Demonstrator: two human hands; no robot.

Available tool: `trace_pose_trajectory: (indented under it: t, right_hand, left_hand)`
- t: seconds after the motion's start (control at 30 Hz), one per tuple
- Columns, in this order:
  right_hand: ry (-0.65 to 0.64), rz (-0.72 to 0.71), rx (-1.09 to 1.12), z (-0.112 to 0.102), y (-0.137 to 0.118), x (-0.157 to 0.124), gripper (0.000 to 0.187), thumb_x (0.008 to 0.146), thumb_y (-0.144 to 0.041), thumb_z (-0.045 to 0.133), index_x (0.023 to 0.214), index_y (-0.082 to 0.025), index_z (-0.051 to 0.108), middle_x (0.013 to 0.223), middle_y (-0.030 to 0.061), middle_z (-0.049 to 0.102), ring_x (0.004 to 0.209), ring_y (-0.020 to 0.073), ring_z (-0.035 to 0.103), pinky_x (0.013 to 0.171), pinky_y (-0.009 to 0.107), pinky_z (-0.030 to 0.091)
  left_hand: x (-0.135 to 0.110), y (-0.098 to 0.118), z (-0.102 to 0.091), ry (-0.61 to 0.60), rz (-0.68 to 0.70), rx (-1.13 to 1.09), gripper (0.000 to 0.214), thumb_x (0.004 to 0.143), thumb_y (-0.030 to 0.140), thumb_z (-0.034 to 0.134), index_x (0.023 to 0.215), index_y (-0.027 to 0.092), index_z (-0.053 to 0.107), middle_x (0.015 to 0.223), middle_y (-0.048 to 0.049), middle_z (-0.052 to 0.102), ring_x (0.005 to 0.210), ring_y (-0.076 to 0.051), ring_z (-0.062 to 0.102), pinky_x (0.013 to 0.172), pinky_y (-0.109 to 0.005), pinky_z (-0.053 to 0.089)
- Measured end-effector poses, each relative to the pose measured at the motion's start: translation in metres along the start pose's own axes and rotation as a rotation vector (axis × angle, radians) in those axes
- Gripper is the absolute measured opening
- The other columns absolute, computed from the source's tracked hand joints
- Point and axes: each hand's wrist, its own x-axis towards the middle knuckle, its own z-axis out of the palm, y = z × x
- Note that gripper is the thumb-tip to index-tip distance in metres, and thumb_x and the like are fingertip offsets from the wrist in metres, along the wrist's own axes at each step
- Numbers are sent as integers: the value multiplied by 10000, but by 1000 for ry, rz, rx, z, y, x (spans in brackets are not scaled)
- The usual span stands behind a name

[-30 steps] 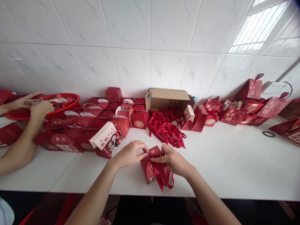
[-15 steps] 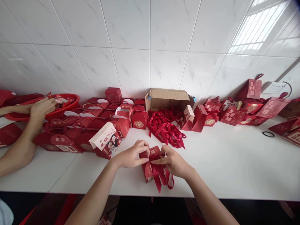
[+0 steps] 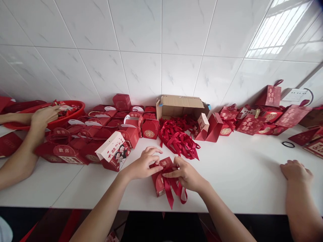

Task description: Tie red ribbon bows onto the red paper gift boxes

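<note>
A small red gift box (image 3: 159, 188) lies on the white table in front of me, with a red ribbon (image 3: 169, 193) tied around its top and loose tails hanging toward me. At the box's left side, my left hand (image 3: 146, 164) has its fingers apart, the thumb near the knot and the other fingers raised. My right hand (image 3: 188, 173) is closed on the ribbon from the right, its index finger pressed at the knot. Part of the ribbon is hidden beneath my right fingers.
Behind the box lie a heap of red ribbons (image 3: 178, 137) and a cardboard box (image 3: 181, 101). Many red boxes (image 3: 75, 153) stand left; tied boxes (image 3: 251, 122) sit right. Another person's hands (image 3: 45, 116) are at a red basin (image 3: 82, 109). A co-worker's hand (image 3: 297, 171) rests right, near a black ring (image 3: 288, 144).
My left fingers have loosened and spread upward from the knot. My right hand stays in place. A co-worker's hand has appeared on the table at the right.
</note>
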Motion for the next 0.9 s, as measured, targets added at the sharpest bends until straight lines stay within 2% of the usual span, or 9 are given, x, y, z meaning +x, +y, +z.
trace_pose_trajectory:
  t: [0.17, 0.27, 0.33, 0.43, 0.57, 0.67, 0.9]
  right_hand:
    - [42, 11, 16, 0, 2, -2, 454, 891, -87, 374, 1084, -334, 703, 773, 42, 469, 728, 175, 456, 627, 293, 430]
    - [107, 18, 94, 0, 2, -1, 393, 923, -138, 381, 1181, -280, 642, 811, 52, 547, 730, 173, 506, 656, 309, 462]
    - [166, 81, 169, 1, 2, 0, 334, 927, -189, 436, 1213, -260, 595, 869, 55, 610, 771, 175, 557, 706, 324, 485]
    - [281, 204, 265, 4, 4, 1, 221, 897, -256, 537, 1100, -244, 624, 932, 51, 673, 816, 181, 611, 742, 327, 501]
    - [373, 308, 330, 8, 8, 2, 86, 850, -273, 613, 871, -221, 678, 818, 37, 698, 735, 176, 621, 653, 296, 490]
    - [389, 321, 357, 10, 8, 3, 85, 845, -272, 619, 831, -211, 676, 785, 33, 696, 713, 168, 619, 625, 281, 483]
    - [406, 328, 396, 16, 6, 4, 111, 847, -298, 614, 816, -205, 668, 770, 30, 701, 690, 161, 624, 632, 279, 495]
  left_hand:
    - [0, 1, 4, 101, -43, -95, 267, 862, 337, 554, 631, 212, 600, 1208, -59, 604, 1220, -241, 456, 1040, -416, 367]
    - [-5, 4, 9, 136, -72, -237, 252, 861, 324, 551, 642, 202, 568, 1144, -79, 628, 1176, -230, 502, 1024, -395, 389]
    - [-8, 8, 14, 156, -99, -340, 182, 846, 307, 567, 701, 200, 538, 1114, -82, 634, 1133, -218, 535, 1000, -374, 413]
    - [-10, 17, 22, 170, -152, -449, 129, 823, 283, 592, 775, 200, 506, 1057, -68, 649, 1056, -202, 580, 953, -347, 443]
    - [-10, 22, 31, 216, -210, -480, 107, 806, 268, 612, 819, 201, 530, 1005, -47, 666, 1034, -203, 595, 939, -341, 444]
    - [-8, 23, 37, 247, -232, -512, 134, 798, 277, 624, 783, 204, 513, 988, -42, 675, 1041, -209, 602, 928, -340, 450]
    - [-2, 22, 50, 376, -324, -570, 331, 800, 315, 625, 604, 212, 379, 809, -45, 690, 1049, -241, 622, 897, -357, 465]
